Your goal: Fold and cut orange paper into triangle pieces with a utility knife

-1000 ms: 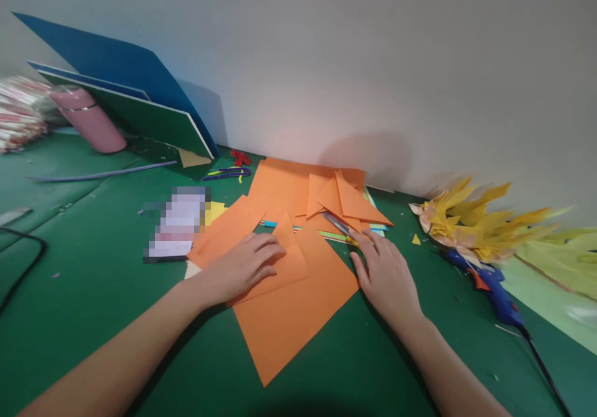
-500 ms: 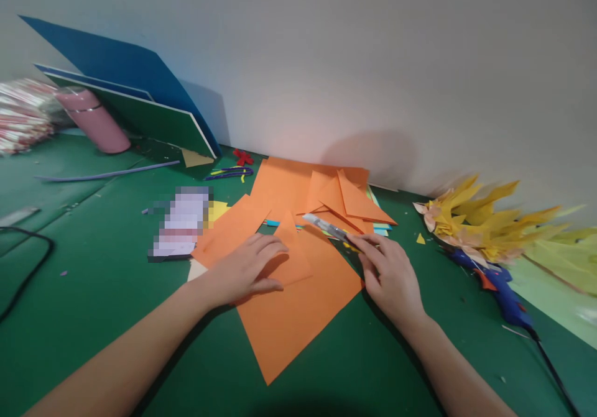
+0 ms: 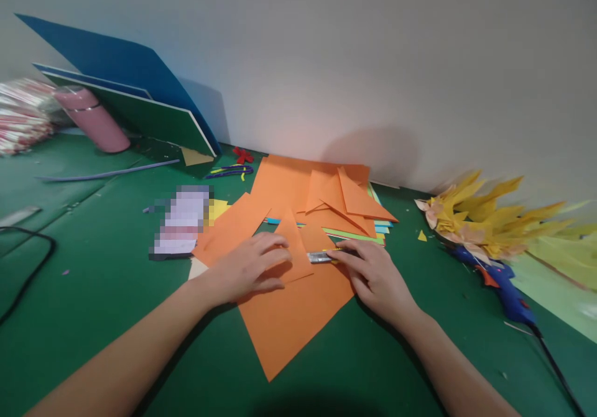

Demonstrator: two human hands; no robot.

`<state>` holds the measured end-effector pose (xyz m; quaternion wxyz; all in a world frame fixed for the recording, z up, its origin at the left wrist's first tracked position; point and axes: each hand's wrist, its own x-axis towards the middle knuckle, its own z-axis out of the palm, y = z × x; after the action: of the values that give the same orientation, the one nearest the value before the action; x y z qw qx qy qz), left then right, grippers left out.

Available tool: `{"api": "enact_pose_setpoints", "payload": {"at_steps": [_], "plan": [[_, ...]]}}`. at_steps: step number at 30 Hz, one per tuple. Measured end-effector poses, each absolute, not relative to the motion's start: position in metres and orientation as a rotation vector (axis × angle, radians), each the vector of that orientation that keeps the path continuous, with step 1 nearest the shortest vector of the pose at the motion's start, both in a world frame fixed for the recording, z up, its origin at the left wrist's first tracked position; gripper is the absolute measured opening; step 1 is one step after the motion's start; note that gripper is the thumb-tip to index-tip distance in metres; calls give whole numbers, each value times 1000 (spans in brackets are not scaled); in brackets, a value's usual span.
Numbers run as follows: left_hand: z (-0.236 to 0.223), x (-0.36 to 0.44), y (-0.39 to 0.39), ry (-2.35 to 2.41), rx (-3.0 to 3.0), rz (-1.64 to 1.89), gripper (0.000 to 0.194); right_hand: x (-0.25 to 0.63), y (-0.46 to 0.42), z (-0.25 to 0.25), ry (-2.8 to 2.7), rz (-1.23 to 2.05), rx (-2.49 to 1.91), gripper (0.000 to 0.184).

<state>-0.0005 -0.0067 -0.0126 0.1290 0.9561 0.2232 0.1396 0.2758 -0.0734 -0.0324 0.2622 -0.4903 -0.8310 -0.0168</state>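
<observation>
My left hand (image 3: 245, 268) lies flat, fingers stretched out, pressing a folded orange paper flap (image 3: 293, 249) onto a large orange sheet (image 3: 291, 317) on the green mat (image 3: 93, 293). My right hand (image 3: 373, 274) is closed on a metal utility knife (image 3: 321, 256), whose tip lies on the sheet right beside the flap's edge and my left fingertips. Behind both hands sits a pile of orange paper pieces (image 3: 326, 199) over coloured sheets.
Blue and green boards (image 3: 135, 100) lean on the wall at back left beside a pink bottle (image 3: 93, 122). Yellow paper flowers (image 3: 485, 218) and a blue glue gun (image 3: 504, 286) with its cord lie at right. A black cable (image 3: 25, 268) curves at left.
My right hand picked the knife up from beside the paper pile and brought it left and down to the flap's edge. My left hand stayed pressing the paper.
</observation>
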Motion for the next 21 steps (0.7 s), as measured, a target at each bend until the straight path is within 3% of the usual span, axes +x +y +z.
{"api": "enact_pose_setpoints", "payload": {"at_steps": [5, 10, 21], "plan": [[-16, 2, -6, 599, 2764, 436, 7, 270, -71, -33, -2246, -1, -1255, 25], [-22, 2, -7, 623, 2780, 467, 29, 269, -69, -31, -2303, -5, -1214, 34], [-21, 1, -7, 635, 2731, 474, 31, 272, -72, -31, -2347, 21, -1268, 37]]}}
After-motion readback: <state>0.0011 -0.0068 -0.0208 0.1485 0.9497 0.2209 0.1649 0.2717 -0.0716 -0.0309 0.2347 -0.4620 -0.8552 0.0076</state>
